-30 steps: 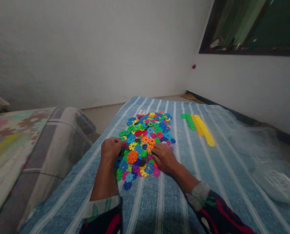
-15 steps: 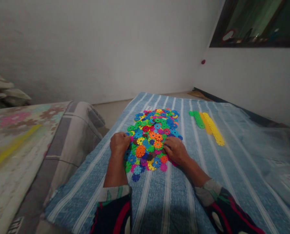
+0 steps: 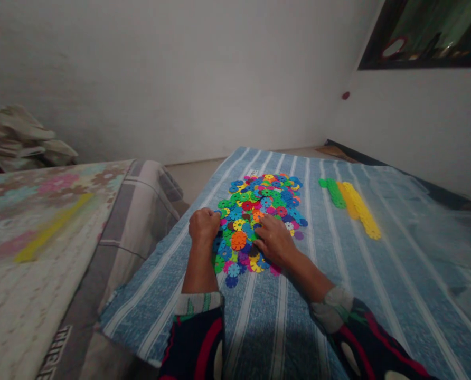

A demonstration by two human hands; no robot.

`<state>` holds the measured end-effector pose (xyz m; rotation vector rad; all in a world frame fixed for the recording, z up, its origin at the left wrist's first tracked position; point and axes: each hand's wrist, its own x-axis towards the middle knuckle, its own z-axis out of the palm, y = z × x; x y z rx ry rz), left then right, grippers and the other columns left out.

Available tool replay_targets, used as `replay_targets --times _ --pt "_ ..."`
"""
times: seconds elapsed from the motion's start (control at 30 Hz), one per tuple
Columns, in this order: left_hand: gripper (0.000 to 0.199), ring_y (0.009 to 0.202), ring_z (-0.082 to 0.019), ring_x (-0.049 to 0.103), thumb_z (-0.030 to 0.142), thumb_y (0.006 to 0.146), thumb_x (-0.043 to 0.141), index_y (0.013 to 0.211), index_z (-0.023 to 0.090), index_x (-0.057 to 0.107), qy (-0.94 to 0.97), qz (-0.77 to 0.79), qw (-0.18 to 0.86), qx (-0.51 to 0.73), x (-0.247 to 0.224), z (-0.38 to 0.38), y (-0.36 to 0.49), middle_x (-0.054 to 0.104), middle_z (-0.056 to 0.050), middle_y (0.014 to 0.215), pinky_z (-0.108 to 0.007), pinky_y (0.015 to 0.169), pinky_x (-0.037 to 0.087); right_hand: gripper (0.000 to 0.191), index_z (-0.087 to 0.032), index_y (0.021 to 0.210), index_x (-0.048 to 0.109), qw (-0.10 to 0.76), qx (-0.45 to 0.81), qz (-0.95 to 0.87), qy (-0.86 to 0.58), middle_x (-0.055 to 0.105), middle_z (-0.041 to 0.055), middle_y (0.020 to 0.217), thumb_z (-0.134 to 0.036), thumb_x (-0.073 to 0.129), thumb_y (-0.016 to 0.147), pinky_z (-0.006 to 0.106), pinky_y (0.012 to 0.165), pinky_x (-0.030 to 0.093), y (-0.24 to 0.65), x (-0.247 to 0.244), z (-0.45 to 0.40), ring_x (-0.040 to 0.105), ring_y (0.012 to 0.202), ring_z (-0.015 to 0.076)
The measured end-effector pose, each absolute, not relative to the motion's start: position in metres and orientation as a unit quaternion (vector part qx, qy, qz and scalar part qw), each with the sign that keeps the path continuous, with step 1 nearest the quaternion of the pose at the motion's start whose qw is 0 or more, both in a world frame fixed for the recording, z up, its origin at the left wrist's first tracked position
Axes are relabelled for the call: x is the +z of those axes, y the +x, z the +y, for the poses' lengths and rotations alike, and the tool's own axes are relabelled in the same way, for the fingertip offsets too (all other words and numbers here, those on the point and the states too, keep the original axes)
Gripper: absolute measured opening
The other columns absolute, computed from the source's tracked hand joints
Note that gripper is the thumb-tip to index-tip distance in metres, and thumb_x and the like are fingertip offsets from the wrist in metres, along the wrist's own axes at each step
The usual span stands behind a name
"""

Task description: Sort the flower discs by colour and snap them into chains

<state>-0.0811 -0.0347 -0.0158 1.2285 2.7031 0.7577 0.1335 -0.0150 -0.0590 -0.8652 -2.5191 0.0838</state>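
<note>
A heap of flower-shaped plastic discs (image 3: 238, 241) in many colours lies on a blue striped cloth (image 3: 259, 316). At the heap's left edge is my left hand (image 3: 204, 227), with fingers curled closed; whatever they may hold is hidden. My right hand (image 3: 275, 240) reaches over the right side of the heap, thumb and fingers apart among the discs, nothing seen gripped. To the right lie rows of joined discs: a green strip (image 3: 336, 193), an orange strip (image 3: 348, 200) and a yellow strip (image 3: 363, 211).
Clear plastic sheeting (image 3: 449, 237) covers part of the cloth at the right. A bed or table with a floral cover (image 3: 69, 211) stands to the left, carrying a long yellow strip (image 3: 55, 227). Behind is a pale wall (image 3: 204, 79), with a dark-framed window (image 3: 437, 37) at upper right.
My right hand has moved left, further over the heap, and covers some orange discs. My left hand stays curled at the left edge. The whole view has shifted slightly.
</note>
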Motion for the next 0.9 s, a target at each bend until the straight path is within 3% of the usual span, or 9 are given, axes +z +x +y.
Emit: replay_targets --times 0.17,0.5,0.7,0.9 --pt "0.027 0.080 -0.024 0.066 0.035 0.073 0.054 0.071 0.016 0.072 0.390 0.877 0.031 0.280 -0.015 -0.036 -0.085 0.073 -0.011 0.078 -0.029 0.065 0.043 0.009 -0.020 0.081 0.065 0.229 0.024 -0.915 -0.330 0.060 0.0113 0.104 -0.028 0.069 0.081 0.043 0.095 0.036 0.129 -0.063 -0.015 0.046 0.113 0.0284" --pt "0.026 0.065 -0.018 0.059 0.036 0.072 0.054 0.061 0.016 0.067 0.401 0.850 0.049 0.339 -0.015 -0.037 -0.085 0.065 -0.004 0.062 -0.026 0.059 0.038 0.011 -0.021 0.070 0.057 0.324 0.127 -0.864 -0.362 0.061 0.0040 0.078 -0.015 0.060 0.078 0.033 0.075 0.042 0.142 -0.063 -0.004 0.055 0.083 0.0207" --pt "0.027 0.060 -0.015 0.055 0.040 0.070 0.055 0.060 0.017 0.065 0.429 0.825 0.089 0.356 -0.021 -0.032 -0.084 0.059 -0.001 0.057 -0.025 0.055 0.035 0.011 -0.022 0.065 0.058 0.415 0.274 -0.747 -0.441 0.059 -0.0022 0.064 -0.026 0.059 0.075 0.029 0.065 0.043 0.165 -0.049 0.007 0.055 0.064 0.0157" --pt "0.028 0.057 -0.014 0.054 0.040 0.071 0.055 0.058 0.017 0.064 0.476 0.800 0.116 0.346 -0.020 -0.030 -0.075 0.057 0.001 0.052 -0.025 0.056 0.036 0.012 -0.021 0.061 0.057 0.402 0.401 -0.705 -0.426 0.052 -0.0048 0.053 -0.028 0.064 0.068 0.024 0.049 0.039 0.183 -0.046 0.012 0.050 0.050 0.0120"
